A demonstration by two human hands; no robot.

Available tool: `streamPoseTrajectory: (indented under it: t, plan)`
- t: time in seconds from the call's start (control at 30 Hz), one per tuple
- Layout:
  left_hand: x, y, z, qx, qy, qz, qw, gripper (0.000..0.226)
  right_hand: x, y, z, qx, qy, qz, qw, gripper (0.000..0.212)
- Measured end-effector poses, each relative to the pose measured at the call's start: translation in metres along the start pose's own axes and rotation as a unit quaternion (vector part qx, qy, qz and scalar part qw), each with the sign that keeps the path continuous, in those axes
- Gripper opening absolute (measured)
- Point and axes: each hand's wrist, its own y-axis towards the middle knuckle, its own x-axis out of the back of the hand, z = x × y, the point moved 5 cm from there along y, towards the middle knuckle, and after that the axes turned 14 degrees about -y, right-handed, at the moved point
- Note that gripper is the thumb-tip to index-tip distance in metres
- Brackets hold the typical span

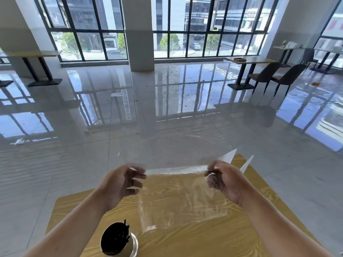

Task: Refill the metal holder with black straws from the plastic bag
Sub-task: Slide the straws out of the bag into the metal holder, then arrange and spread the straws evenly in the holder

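A clear plastic bag (pixel 181 199) is stretched flat in the air above the wooden table (pixel 213 238). No straws show inside it. My left hand (pixel 122 182) pinches its left top corner, and my right hand (pixel 222 179) pinches its right top corner. The metal holder (pixel 118 240) stands at the table's near left, under my left forearm, packed with black straws (pixel 116 238) seen end-on.
The table's far corner points away from me over a glossy tiled floor. More tables and dark chairs (pixel 274 75) stand far right, another table (pixel 37 67) far left, and a white pillar (pixel 139 43) rises before large windows.
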Motion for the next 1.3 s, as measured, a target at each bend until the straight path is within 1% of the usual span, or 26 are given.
streamPoseTrajectory:
  t: [0.03, 0.1, 0.13, 0.17, 0.2, 0.23, 0.3, 0.37, 0.43, 0.5, 0.53, 0.57, 0.63, 0.67, 0.7, 0.77, 0.83, 0.9, 1.0, 1.13, 1.3]
  plan:
    - [-0.004, 0.001, 0.002, 0.014, 0.003, 0.014, 1.0, 0.048, 0.004, -0.001, 0.0, -0.004, 0.006, 0.002, 1.0, 0.038]
    - [-0.011, 0.003, 0.005, 0.038, 0.019, 0.017, 0.999, 0.063, 0.012, -0.001, -0.002, -0.012, 0.006, 0.01, 1.0, 0.034]
    - [-0.014, 0.003, 0.006, 0.041, 0.036, 0.012, 0.998, 0.064, 0.014, -0.001, -0.002, -0.017, -0.003, 0.016, 1.0, 0.032]
    - [-0.019, 0.003, 0.007, 0.038, 0.056, 0.007, 0.998, 0.059, 0.015, -0.001, -0.002, -0.021, -0.015, 0.023, 0.999, 0.03]
    - [-0.024, 0.002, 0.007, 0.03, 0.077, 0.006, 0.997, 0.05, 0.017, -0.001, -0.003, -0.025, -0.023, 0.032, 0.999, 0.027]
    - [-0.028, 0.001, 0.008, 0.017, 0.094, 0.009, 0.995, 0.042, 0.018, -0.002, -0.004, -0.027, -0.029, 0.042, 0.998, 0.028]
    - [-0.034, 0.003, 0.011, -0.001, 0.11, 0.012, 0.994, 0.038, 0.022, -0.001, -0.007, -0.034, -0.031, 0.055, 0.997, 0.042]
    - [-0.038, 0.008, 0.016, -0.006, 0.092, 0.003, 0.996, 0.031, 0.028, 0.0, -0.009, -0.03, -0.05, 0.039, 0.998, 0.042]
    - [-0.039, 0.017, 0.023, -0.014, 0.083, -0.014, 0.996, 0.039, 0.035, 0.002, -0.014, -0.04, -0.053, 0.011, 0.998, 0.042]
    - [-0.041, 0.027, 0.029, -0.031, 0.093, -0.021, 0.995, 0.045, 0.041, 0.005, -0.028, -0.092, -0.034, 0.013, 0.995, 0.054]
    - [-0.04, 0.032, 0.034, -0.041, 0.104, -0.027, 0.993, 0.047, 0.044, 0.004, -0.038, -0.124, -0.038, 0.026, 0.991, 0.065]
    - [-0.038, 0.038, 0.039, -0.05, 0.112, -0.038, 0.992, 0.048, 0.046, 0.002, -0.047, -0.147, -0.05, 0.05, 0.987, 0.056]
    - [-0.036, 0.05, 0.051, -0.06, 0.126, -0.06, 0.988, 0.05, 0.049, 0.002, -0.067, -0.165, -0.088, 0.087, 0.978, 0.036]
    - [-0.036, 0.055, 0.057, -0.059, 0.136, -0.068, 0.987, 0.052, 0.051, 0.003, -0.076, -0.167, -0.104, 0.087, 0.977, 0.026]
    - [-0.036, 0.059, 0.065, -0.048, 0.145, -0.076, 0.985, 0.055, 0.054, 0.006, -0.086, -0.17, -0.115, 0.067, 0.976, 0.021]
    - [-0.037, 0.066, 0.084, 0.004, 0.162, -0.09, 0.983, 0.063, 0.064, 0.013, -0.104, -0.172, -0.133, 0.009, 0.976, 0.022]
    - [-0.035, 0.075, 0.106, 0.045, 0.191, -0.097, 0.976, 0.076, 0.07, 0.021, -0.12, -0.163, -0.157, -0.023, 0.974, 0.021]
    - [-0.029, 0.083, 0.124, 0.032, 0.235, -0.111, 0.965, 0.081, 0.076, 0.028, -0.138, -0.155, -0.182, -0.04, 0.97, 0.017]
    - [-0.015, 0.093, 0.147, 0.003, 0.296, -0.138, 0.945, 0.082, 0.085, 0.036, -0.164, -0.155, -0.224, -0.055, 0.961, 0.011]
    - [0.001, 0.109, 0.179, 0.011, 0.365, -0.142, 0.92, 0.082, 0.095, 0.044, -0.202, -0.181, -0.254, -0.07, 0.948, 0.006]
    - [0.017, 0.12, 0.212, 0.042, 0.362, -0.169, 0.916, 0.082, 0.098, 0.051, -0.239, -0.212, -0.26, -0.072, 0.939, 0.007]
